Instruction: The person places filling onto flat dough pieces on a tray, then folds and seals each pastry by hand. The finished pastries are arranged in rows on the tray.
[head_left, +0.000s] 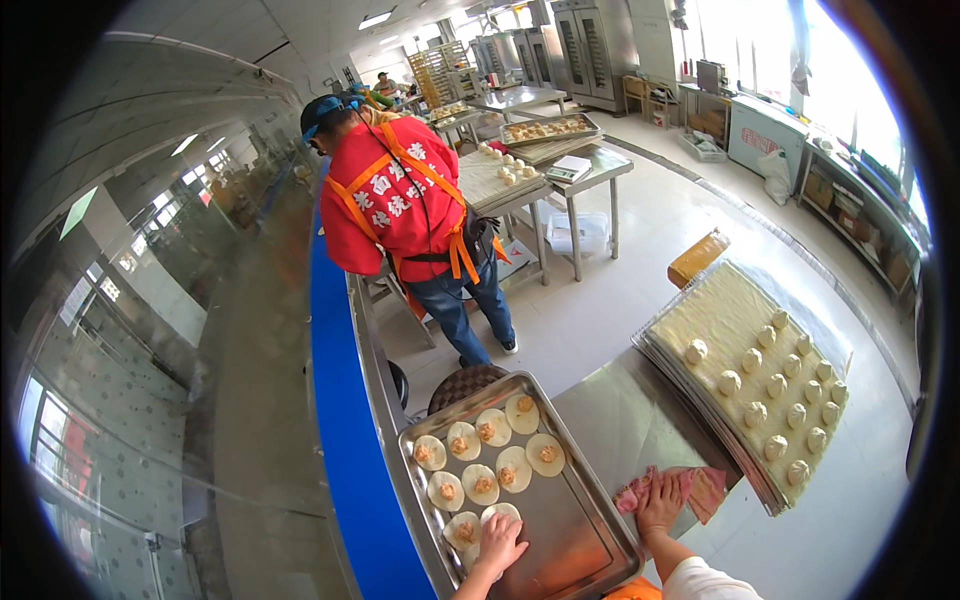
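My left hand (501, 543) rests over a round dough wrapper (500, 513) at the near left of a metal tray (568, 424); its fingertips and what lies under them are partly hidden. Several more flat wrappers, such as one (481, 484) with a small mound of orange-brown filling, lie in rows on the tray. My right hand (664, 504) lies on a crumpled pink cloth (705, 491) on the steel table (622, 420), just right of the tray. Farther right, pleated buns (776, 386) stand in rows on a pale cloth-covered stack of trays (705, 315).
A blue conveyor belt (345, 420) runs along the left side. A person (405, 187) in a red top stands ahead, beside a checkered stool (465, 384). Beyond are a table with a scale (569, 169), filled trays and tall steel cabinets (592, 52).
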